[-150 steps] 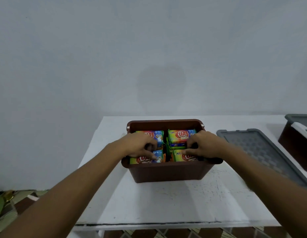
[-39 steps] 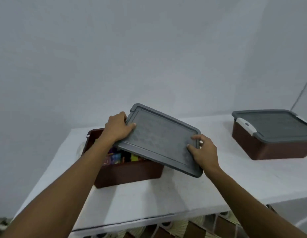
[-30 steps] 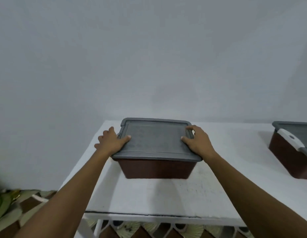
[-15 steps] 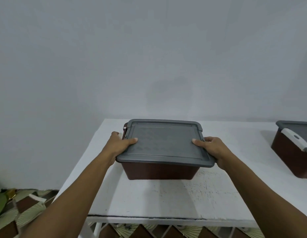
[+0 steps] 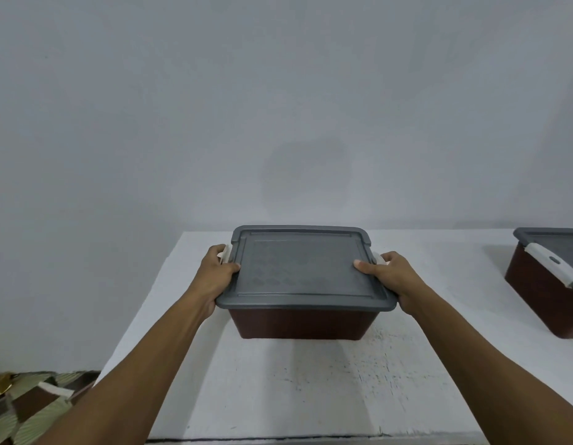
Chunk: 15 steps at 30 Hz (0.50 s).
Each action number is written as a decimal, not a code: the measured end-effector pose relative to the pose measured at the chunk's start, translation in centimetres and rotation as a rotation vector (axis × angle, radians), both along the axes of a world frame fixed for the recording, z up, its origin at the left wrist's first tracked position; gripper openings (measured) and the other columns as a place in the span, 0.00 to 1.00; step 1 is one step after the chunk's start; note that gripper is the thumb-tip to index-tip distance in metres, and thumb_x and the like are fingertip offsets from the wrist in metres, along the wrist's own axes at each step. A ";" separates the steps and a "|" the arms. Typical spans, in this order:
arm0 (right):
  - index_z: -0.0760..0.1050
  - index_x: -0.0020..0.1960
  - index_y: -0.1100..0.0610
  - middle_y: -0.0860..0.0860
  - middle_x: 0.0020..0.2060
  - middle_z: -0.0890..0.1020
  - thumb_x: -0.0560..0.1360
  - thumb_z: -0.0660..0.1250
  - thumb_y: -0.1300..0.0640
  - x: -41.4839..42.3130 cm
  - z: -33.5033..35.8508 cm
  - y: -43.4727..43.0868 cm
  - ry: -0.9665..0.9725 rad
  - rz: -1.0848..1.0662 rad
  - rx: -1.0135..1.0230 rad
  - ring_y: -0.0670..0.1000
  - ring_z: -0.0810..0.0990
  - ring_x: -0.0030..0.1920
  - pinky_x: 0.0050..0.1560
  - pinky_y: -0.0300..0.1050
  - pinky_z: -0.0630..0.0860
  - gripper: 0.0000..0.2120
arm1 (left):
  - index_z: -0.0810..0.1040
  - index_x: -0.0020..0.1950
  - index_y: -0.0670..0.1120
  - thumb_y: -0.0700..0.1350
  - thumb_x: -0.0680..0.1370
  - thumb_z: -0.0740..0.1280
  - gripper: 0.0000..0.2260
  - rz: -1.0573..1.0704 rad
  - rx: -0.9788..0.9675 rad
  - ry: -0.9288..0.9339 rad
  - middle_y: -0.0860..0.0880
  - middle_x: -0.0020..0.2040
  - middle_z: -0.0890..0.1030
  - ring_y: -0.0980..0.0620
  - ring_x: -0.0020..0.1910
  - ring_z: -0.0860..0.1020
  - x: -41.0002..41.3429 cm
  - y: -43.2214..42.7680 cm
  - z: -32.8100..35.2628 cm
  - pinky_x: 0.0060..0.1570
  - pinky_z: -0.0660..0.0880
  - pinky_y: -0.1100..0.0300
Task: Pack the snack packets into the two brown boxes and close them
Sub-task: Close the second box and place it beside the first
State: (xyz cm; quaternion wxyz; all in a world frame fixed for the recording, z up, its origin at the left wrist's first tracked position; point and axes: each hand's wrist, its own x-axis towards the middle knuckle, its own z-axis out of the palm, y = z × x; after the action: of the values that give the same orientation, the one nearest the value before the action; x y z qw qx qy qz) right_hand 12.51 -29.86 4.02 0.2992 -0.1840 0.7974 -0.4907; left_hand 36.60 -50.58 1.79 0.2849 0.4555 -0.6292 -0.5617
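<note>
Brown box (image 5: 299, 324), grey lid (image 5: 302, 271) with faint diamond pattern; white table (image 5: 310, 390), speckled; white latches (image 5: 549, 263).

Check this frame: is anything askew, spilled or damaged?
Nothing stands out. The grey lid sits level on the brown box, left hand and right hand gripping its ends. The second box, far right, is lidded.

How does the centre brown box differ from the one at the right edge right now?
Hands: left hand and right hand hold the centre box at its sides, thumbs on its lid; no hand touches the right box.
Latch: the right box's white latch lies folded onto its lid; the centre box's latches are mostly hidden under fingers.
View: centre box whole; right box cut by the frame.
Shared: brown body, grey lid on.
</note>
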 end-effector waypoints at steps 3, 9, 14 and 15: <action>0.65 0.58 0.57 0.56 0.53 0.74 0.72 0.74 0.50 -1.7 0.4 0.0 0.039 -0.030 0.014 0.55 0.76 0.47 0.39 0.46 0.74 0.24 | 0.65 0.72 0.50 0.37 0.80 0.62 0.22 -0.042 -0.088 -0.023 0.49 0.49 0.74 0.51 0.44 0.76 -2.7 0.2 0.4 0.36 0.73 0.61; 0.68 0.62 0.59 0.57 0.55 0.76 0.71 0.75 0.48 -5.6 0.7 0.0 0.112 -0.086 0.054 0.59 0.77 0.52 0.53 0.55 0.77 0.28 | 0.64 0.73 0.51 0.44 0.78 0.65 0.24 -0.093 -0.192 -0.096 0.45 0.61 0.75 0.46 0.54 0.78 -6.8 1.2 0.8 0.49 0.79 0.56; 0.70 0.66 0.60 0.57 0.58 0.77 0.69 0.75 0.45 -6.4 -0.3 -0.2 0.184 -0.119 0.061 0.60 0.78 0.54 0.57 0.59 0.77 0.32 | 0.62 0.74 0.51 0.51 0.78 0.64 0.25 -0.106 -0.240 -0.176 0.48 0.65 0.72 0.45 0.60 0.75 -7.1 1.1 0.8 0.59 0.76 0.50; 0.70 0.66 0.59 0.57 0.59 0.78 0.68 0.76 0.43 -6.5 -0.4 -0.2 0.214 -0.128 0.063 0.60 0.79 0.54 0.57 0.59 0.77 0.34 | 0.63 0.72 0.49 0.51 0.80 0.63 0.22 -0.087 -0.260 -0.167 0.50 0.62 0.72 0.45 0.60 0.75 -7.2 1.1 0.7 0.58 0.75 0.52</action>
State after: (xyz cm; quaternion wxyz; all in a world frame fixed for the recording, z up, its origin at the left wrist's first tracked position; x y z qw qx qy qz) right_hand 6.06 -30.07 3.57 0.1862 -0.1747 0.8499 -0.4609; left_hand 29.42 -49.45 2.50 0.2634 0.4322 -0.7373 -0.4475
